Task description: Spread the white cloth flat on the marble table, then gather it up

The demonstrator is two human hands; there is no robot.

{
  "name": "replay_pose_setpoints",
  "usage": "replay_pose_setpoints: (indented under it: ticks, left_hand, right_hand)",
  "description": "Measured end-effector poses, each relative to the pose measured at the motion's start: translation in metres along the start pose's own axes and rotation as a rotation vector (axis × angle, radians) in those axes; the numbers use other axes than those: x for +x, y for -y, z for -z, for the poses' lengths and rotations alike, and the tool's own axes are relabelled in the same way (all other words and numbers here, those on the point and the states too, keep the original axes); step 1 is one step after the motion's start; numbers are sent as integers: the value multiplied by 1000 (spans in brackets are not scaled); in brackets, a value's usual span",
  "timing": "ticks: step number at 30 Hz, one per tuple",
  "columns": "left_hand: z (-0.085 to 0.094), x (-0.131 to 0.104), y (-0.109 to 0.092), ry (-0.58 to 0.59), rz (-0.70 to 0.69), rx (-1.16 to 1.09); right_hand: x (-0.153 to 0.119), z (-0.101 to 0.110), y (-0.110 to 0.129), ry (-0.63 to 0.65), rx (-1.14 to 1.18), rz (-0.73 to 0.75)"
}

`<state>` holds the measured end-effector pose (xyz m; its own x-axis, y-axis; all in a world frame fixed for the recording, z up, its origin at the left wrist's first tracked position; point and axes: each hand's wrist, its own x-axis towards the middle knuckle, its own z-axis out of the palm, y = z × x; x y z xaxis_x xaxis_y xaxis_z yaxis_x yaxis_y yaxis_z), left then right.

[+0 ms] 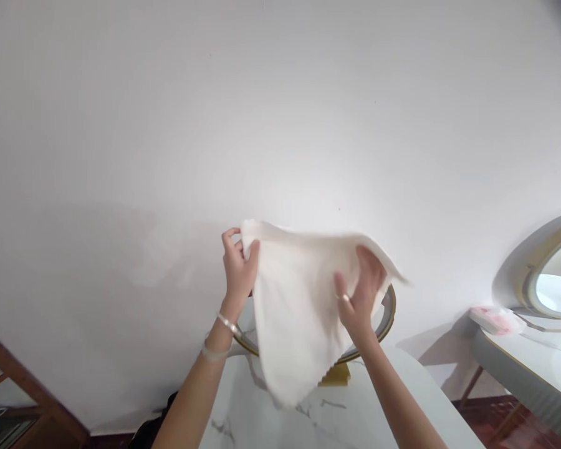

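Note:
A cream-white cloth (pixel 299 312) hangs in the air between my hands, its lower end coming down to a rounded point over the marble-patterned table. My left hand (pixel 241 262) pinches the cloth's upper left corner between thumb and fingers. Under the upper right part of the cloth is my right hand (pixel 362 290), its thumb apart from the fingers, which are partly covered by the cloth and blurred. Behind the cloth stands a gold-rimmed round mirror (pixel 390 312), mostly hidden.
The white marble-patterned table (pixel 364 418) stands against a white wall. A gold base (pixel 336 375) rests on it. At right, a second table (pixel 523 355) carries a pink-and-white packet (pixel 498 319) and another round mirror (pixel 533 280). A wooden frame (pixel 32 399) stands lower left.

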<state>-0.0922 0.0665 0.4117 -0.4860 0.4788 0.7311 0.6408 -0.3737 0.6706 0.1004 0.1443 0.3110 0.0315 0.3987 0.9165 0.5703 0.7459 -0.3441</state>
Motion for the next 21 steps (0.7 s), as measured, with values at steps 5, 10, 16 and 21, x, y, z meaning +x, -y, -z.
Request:
replay_pose_setpoints:
  ticks: [5, 10, 16, 21]
  left_hand:
    - [-21, 7, 27, -39, -308, 484]
    - [-48, -12, 16, 280, -605, 632]
    - [-97, -7, 4, 306, -707, 779]
    - [-137, -9, -5, 453, -985, 718]
  right_hand:
    - [51, -30, -6, 108, -142, 104]
    - [75, -27, -19, 112, -73, 193]
    - [81, -18, -43, 219, -31, 181]
    - [40, -4, -83, -60, 17, 56]
